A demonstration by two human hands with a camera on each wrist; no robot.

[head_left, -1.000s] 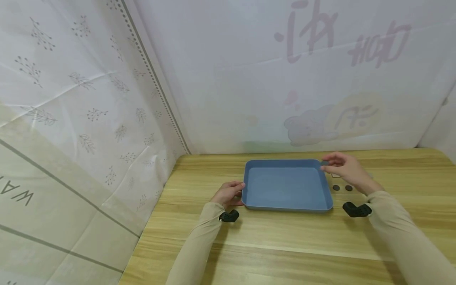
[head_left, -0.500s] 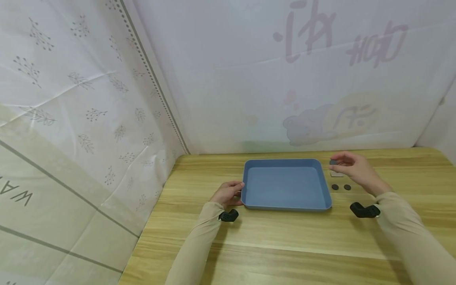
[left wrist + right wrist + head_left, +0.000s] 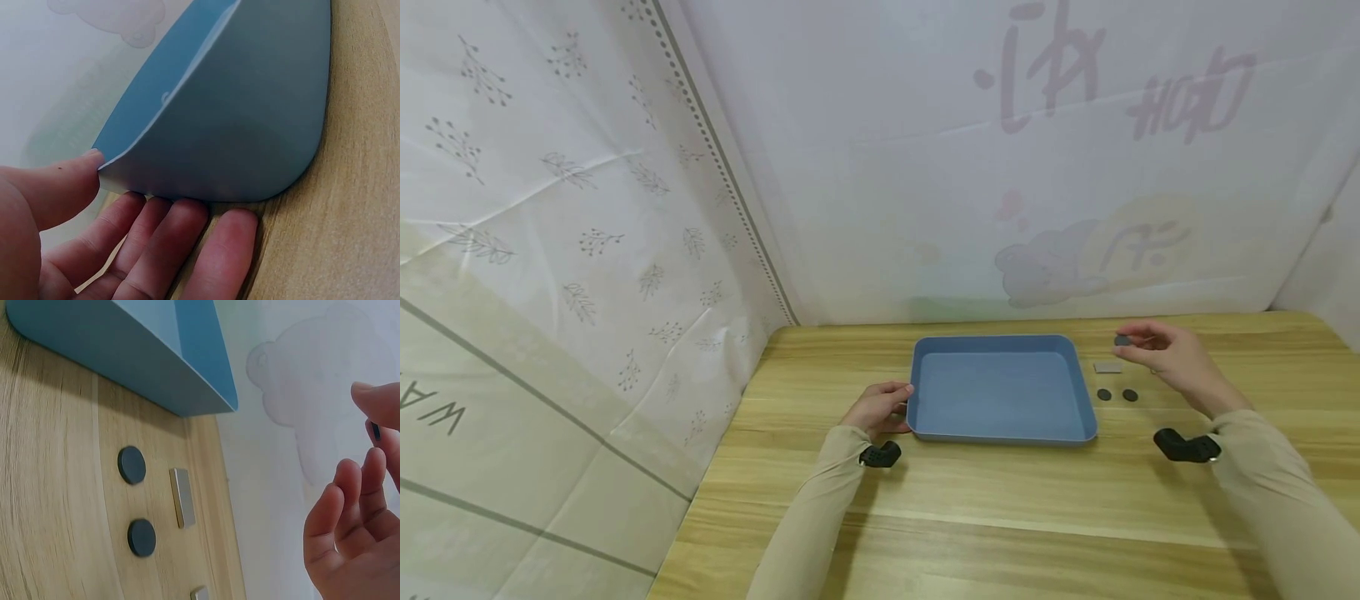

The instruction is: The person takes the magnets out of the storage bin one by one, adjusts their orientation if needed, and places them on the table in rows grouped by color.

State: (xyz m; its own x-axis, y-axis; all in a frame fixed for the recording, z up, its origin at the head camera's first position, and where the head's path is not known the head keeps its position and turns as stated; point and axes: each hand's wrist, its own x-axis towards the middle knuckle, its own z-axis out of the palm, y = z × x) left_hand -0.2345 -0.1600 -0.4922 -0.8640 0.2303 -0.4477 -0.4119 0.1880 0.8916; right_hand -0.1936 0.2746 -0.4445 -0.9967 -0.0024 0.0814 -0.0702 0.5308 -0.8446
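Note:
A shallow blue tray [image 3: 1003,396] with rounded corners lies on the table. My left hand [image 3: 876,407] holds its left side, thumb [image 3: 69,181] on the rim and fingertips against the bottom edge of the wall. Beyond the tray's right side, my right hand [image 3: 1176,360] is raised above the table and pinches a black disc [image 3: 1122,340] between thumb and fingers. In the right wrist view only a dark sliver of that disc [image 3: 375,430] shows; the other fingers are half bent. Two more black discs [image 3: 132,465] lie flat near the tray.
A flat silver bar [image 3: 1107,367] lies behind the two discs. A second small silver piece [image 3: 199,593] shows partly, near my right hand. A printed cloth wall [image 3: 925,208] rises at the table's back edge. Black devices [image 3: 1186,446] are strapped to both wrists.
My right hand has moved to the right, away from the tray's back right corner, with the black disc in its fingers. The silver bar is uncovered. My left hand stays on the tray.

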